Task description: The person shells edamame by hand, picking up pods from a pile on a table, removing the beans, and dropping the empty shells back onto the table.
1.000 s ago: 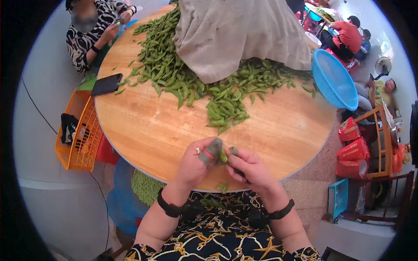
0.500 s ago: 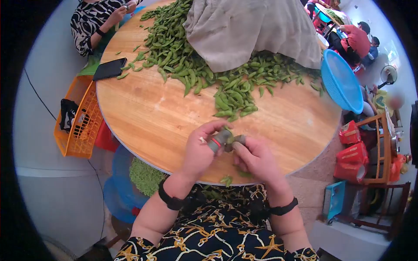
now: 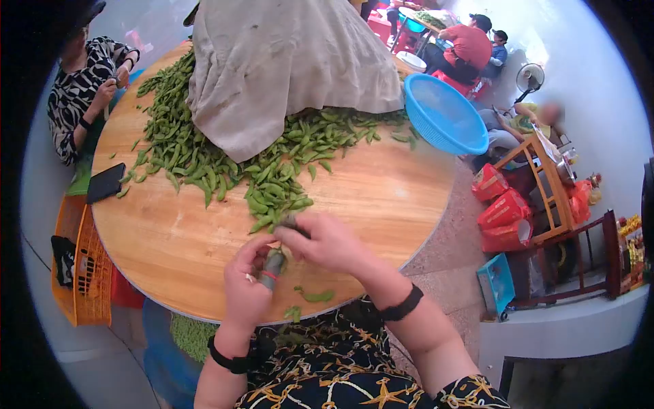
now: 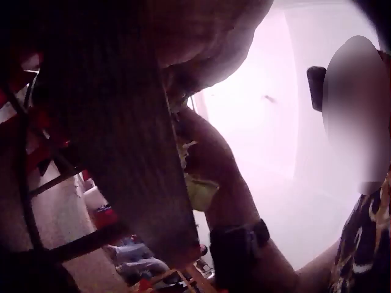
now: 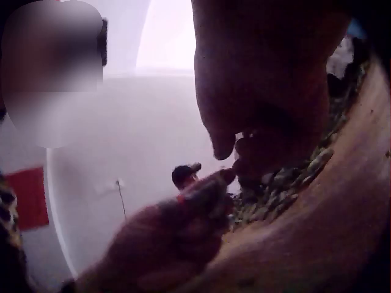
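Green soybean pods (image 3: 272, 194) lie in a heap that narrows toward me on the round wooden table (image 3: 368, 198). My right hand (image 3: 323, 242) reaches across to the near tip of this heap, fingers bent down; what lies under its fingertips is hidden. Just below, my left hand (image 3: 248, 286) has its fingers curled and its grey-wrapped thumb, banded in red, pressing toward them. A bit of green pod (image 3: 277, 251) shows at that thumb's tip. Both hands appear dark and close together in the right wrist view. Loose pods (image 3: 318, 296) lie near the table's front edge.
A grey cloth (image 3: 293, 68) covers the heap's middle. A blue basket (image 3: 446, 116) stands at the right, a black phone (image 3: 105, 183) at the left edge. Shelled beans (image 3: 189, 335) fill part of a blue basin below. Another person (image 3: 88, 88) sits at far left.
My right hand has left its place beside the left hand and moved forward to the heap's tip. A loose pod it partly covered now shows. The head view has swung right.
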`<state>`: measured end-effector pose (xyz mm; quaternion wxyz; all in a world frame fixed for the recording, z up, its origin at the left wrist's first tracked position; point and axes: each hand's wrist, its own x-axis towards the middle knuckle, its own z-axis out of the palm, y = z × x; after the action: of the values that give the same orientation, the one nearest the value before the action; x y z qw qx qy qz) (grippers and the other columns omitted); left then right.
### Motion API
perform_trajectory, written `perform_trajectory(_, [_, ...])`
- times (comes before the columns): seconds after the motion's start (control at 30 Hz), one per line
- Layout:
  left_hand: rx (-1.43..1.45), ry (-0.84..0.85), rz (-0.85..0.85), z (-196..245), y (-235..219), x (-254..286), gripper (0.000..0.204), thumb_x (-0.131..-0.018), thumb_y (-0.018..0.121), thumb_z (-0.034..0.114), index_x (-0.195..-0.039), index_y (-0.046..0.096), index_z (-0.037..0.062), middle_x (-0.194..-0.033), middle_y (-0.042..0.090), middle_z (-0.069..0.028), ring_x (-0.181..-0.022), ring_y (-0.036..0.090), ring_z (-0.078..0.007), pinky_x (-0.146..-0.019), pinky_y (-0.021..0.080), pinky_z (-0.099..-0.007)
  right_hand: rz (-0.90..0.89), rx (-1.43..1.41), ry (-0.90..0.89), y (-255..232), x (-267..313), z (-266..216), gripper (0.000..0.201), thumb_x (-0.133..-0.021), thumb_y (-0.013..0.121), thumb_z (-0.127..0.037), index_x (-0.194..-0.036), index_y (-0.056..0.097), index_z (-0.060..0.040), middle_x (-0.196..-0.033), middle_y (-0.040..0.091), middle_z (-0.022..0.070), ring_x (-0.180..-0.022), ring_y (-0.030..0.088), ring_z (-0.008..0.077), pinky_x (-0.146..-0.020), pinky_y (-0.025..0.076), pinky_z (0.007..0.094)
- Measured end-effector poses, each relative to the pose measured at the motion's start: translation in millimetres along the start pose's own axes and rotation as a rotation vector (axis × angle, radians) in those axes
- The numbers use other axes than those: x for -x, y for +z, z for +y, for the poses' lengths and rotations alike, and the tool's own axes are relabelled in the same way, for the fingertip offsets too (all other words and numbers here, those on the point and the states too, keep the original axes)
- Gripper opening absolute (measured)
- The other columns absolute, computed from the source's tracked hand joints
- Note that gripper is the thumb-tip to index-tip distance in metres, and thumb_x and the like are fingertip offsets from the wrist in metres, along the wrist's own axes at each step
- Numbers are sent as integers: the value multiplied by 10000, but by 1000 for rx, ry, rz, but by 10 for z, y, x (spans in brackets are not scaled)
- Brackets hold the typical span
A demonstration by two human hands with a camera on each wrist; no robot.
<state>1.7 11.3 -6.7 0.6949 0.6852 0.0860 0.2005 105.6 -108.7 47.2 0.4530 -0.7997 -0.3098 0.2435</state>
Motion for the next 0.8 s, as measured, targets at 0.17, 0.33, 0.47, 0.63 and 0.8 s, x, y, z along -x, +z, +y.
perform_trajectory(0.17, [-133,61,-28,115,30,58,466,-722,621,-6,-1159,471,48,-709,561,-66,-642,546,-109,-579,448,-234,97,-56,-71,133,208,162,240,-778,592,-239,-749,606,-1,-580,556,109,-518,530,176,-510,421,320])
perform_trajectory(0.33, [-406,528,-211,140,-36,54,277,-678,644,20,-952,616,51,-691,562,-76,-581,540,-162,-519,436,-263,-178,-747,334,97,355,252,182,-830,573,-247,-771,568,-75,-548,450,-35,-430,392,46,-374,280,199])
perform_trajectory(0.47, [-455,446,-331,177,-113,41,152,-691,628,32,-842,617,47,-714,559,-59,-589,532,-149,-518,426,-251,-207,-1157,433,182,443,273,134,-876,528,-221,-846,533,-90,-564,370,-68,-412,284,18,-357,193,174])
perform_trajectory(0.63, [184,-50,-269,95,-124,43,155,-770,592,62,-894,500,47,-808,528,6,-637,495,-43,-534,411,-174,-217,-1145,320,136,374,278,148,-872,538,-226,-828,543,-85,-574,393,-64,-434,321,15,-375,220,170])
perform_trajectory(0.8, [721,-283,-110,59,-200,-46,79,-838,537,102,-895,509,55,-753,532,-19,-561,443,-46,-463,343,-146,-570,-374,66,-152,261,106,173,-843,574,-215,-748,574,-70,-598,460,-63,-499,363,2,-419,265,176])
